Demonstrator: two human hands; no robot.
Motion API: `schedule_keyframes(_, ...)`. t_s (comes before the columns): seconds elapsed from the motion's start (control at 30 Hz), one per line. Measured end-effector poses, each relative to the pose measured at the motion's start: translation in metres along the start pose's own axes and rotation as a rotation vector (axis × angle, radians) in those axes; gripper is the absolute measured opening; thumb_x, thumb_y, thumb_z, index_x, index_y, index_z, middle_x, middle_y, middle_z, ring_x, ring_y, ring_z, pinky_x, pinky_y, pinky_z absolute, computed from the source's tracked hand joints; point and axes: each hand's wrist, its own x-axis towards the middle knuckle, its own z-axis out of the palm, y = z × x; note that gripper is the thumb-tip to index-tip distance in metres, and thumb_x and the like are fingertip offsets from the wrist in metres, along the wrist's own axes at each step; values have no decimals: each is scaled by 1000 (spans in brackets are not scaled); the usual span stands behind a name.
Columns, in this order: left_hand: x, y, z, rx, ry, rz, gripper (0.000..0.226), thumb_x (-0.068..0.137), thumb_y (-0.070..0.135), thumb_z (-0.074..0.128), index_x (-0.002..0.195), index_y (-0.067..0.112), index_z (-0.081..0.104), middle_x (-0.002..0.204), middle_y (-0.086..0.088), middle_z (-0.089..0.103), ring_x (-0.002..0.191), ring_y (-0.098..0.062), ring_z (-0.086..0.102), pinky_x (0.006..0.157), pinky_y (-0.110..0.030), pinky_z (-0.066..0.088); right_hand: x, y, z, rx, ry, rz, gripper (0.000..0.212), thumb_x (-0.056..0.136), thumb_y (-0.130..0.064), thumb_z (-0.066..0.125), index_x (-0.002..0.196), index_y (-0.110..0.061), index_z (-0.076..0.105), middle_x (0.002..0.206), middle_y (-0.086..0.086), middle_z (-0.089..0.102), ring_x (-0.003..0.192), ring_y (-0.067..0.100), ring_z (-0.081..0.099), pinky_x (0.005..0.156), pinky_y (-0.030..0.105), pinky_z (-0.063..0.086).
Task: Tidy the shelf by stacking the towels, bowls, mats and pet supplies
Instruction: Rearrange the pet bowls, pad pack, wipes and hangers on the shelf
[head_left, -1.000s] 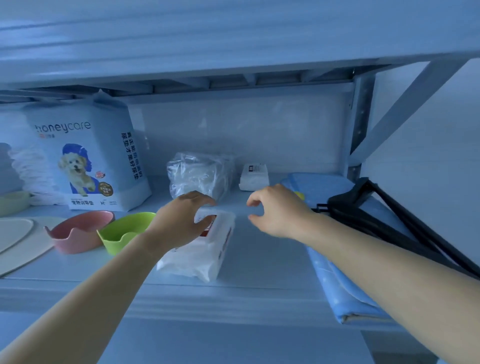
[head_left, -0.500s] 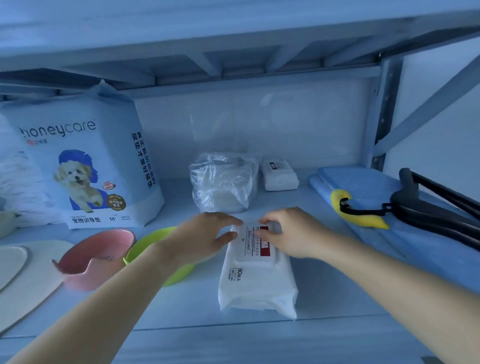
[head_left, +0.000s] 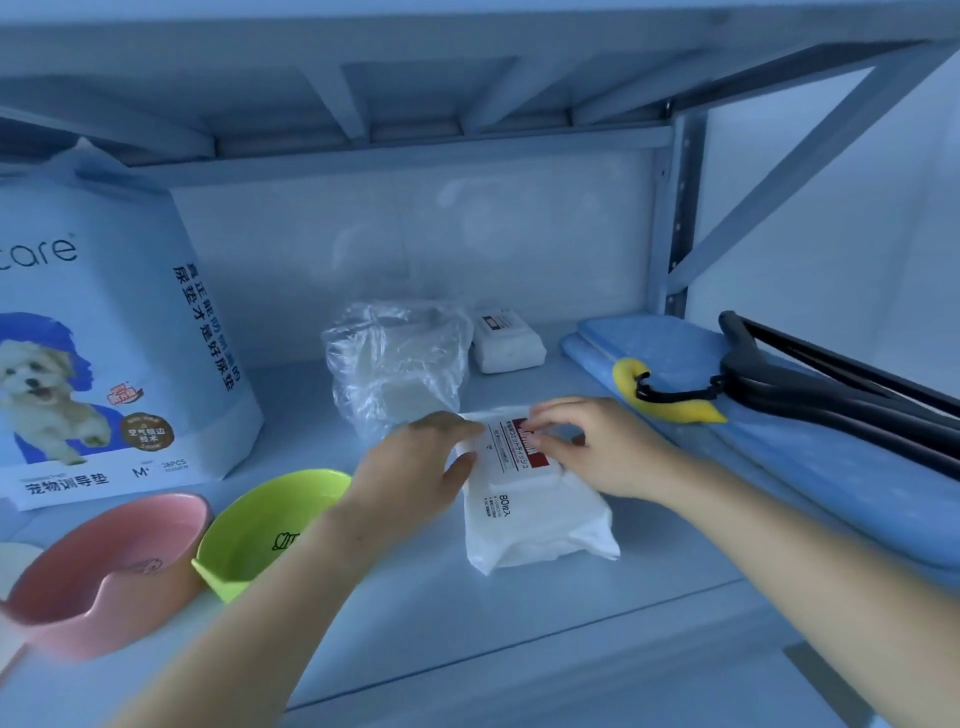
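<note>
Head view: hands (head_left: 498, 457) on wipes pack (head_left: 530, 514)

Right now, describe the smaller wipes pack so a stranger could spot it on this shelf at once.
Start at the big blue pet-pad bag standing at the shelf's left and look right along the back wall, past the crumpled clear plastic bag. Just right of that bag lies the small wipes pack. Unlike the larger wipes pack under both hands nearer the front, nothing touches it.

"care", "38PCS" on pet-pad bag (head_left: 104, 332)
</note>
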Motion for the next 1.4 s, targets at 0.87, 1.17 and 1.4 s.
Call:
schedule_keyframes(0.87,-56,46,13,-150,-140,-85,75,80,31,70,140,45,27,152,20,11,86,-5,47,80,-17,39,-64,1,0,-46,-164,-68,81,69,-38,73,140,-29,36,152,-14,20,135,0,28,100,14,28)
schedule_keyframes(1.17,-44,44,7,-94,-87,23,63,90,23,55,143,40,25,149,25,22,132,-2,34,100,-23,32,-53,-14,4,-53,-100,-85,57,77,-22,70,130,-32,52,137,-7,46,119,14,51,93,35,47)
schedule_keyframes(1.4,-16,34,-14,-140,15,146,50,92,22,51,135,43,38,137,24,44,119,0,42,83,-9,28,-34,-28,-19,-50,6,-117,22,79,-14,64,101,-17,66,105,5,63,97,22,58,80,40,49)
